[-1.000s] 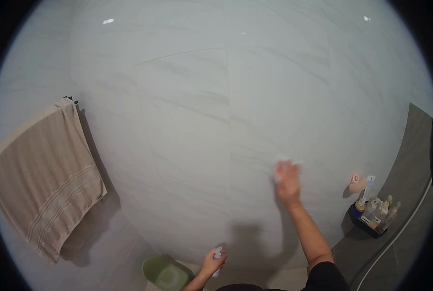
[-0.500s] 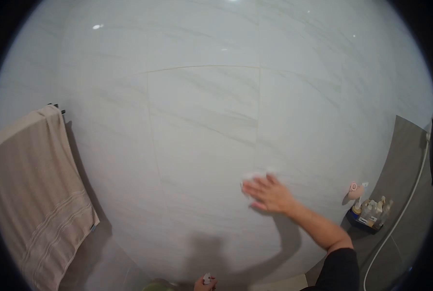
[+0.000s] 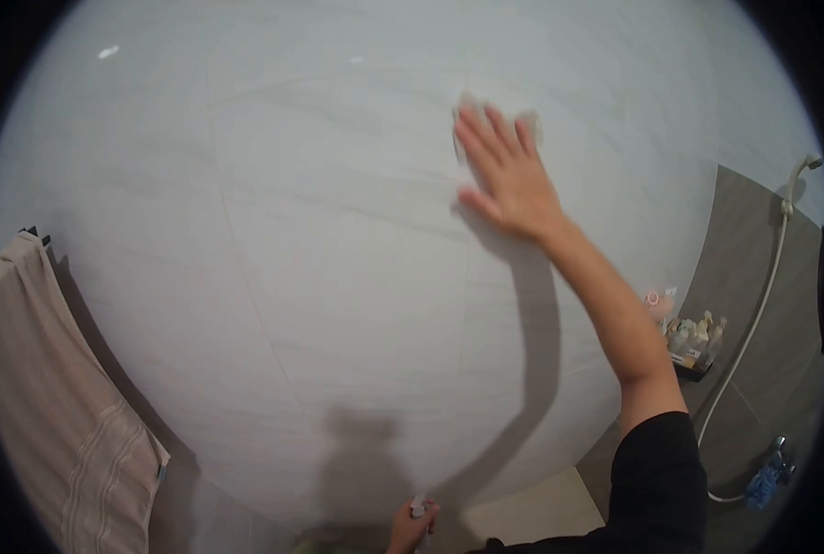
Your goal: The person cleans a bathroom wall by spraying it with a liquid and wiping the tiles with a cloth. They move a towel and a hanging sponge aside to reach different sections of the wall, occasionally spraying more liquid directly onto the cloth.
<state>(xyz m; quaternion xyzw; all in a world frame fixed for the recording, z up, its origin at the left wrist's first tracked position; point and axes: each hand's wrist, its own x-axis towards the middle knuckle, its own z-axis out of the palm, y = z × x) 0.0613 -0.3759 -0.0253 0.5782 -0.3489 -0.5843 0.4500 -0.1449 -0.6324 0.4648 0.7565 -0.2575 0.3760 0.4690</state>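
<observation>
My right hand [image 3: 513, 189] lies against the white marbled tile wall [image 3: 356, 222], fingers spread. Beneath it is a thin pale cloth [image 3: 461, 148], pressed to the tile; its edges show past the fingertips, and the rest is hidden under the hand. Low in the view, my left hand [image 3: 410, 528] is closed around what looks like a spray bottle [image 3: 418, 505]. Only its whitish top and a bit of its body show between the fingers.
A beige towel [image 3: 56, 406] hangs from a dark rail at left. On the right, a corner shelf [image 3: 695, 371] holds several bottles, beside a white shower hose [image 3: 761, 319]. Something blue [image 3: 761, 485] hangs by a tap [image 3: 779, 450] at lower right.
My right hand has slid up the wall with the cloth, and the arm is now more stretched out. My left hand shows a little higher. The whole view has shifted somewhat to the right.
</observation>
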